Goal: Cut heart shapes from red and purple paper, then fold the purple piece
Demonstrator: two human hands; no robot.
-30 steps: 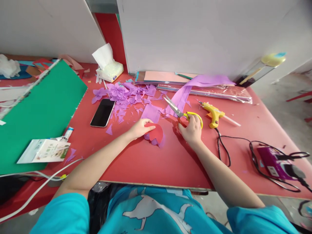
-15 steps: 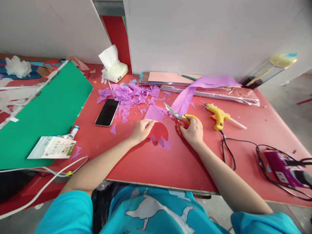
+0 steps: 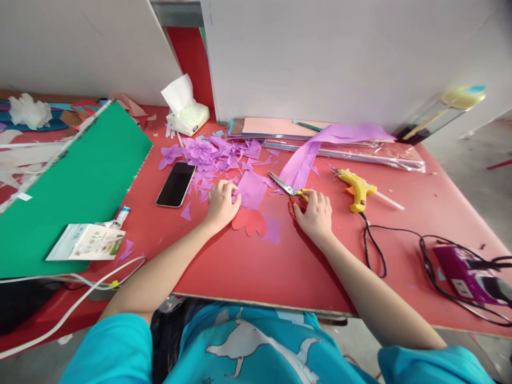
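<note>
Purple square of flat paper (image 3: 254, 191) lies on the red tabletop (image 3: 248, 272), between the two hands and a bit forward; no clear long axis. Left hand (image 3: 223, 202) is nearer, just at its left edge: fingers curled, thumb close to fingertips, can't tell if pinching paper. Red scalloped flat cutout (image 3: 248, 222) just on the wearer's side of the square, purple paper piece (image 3: 272, 230) beside its right end. Right hand (image 3: 316, 213) is closed round metal scissors with yellow-and-red handles (image 3: 283, 184), long axis running forward-left, tips near the square's right edge.
</note>
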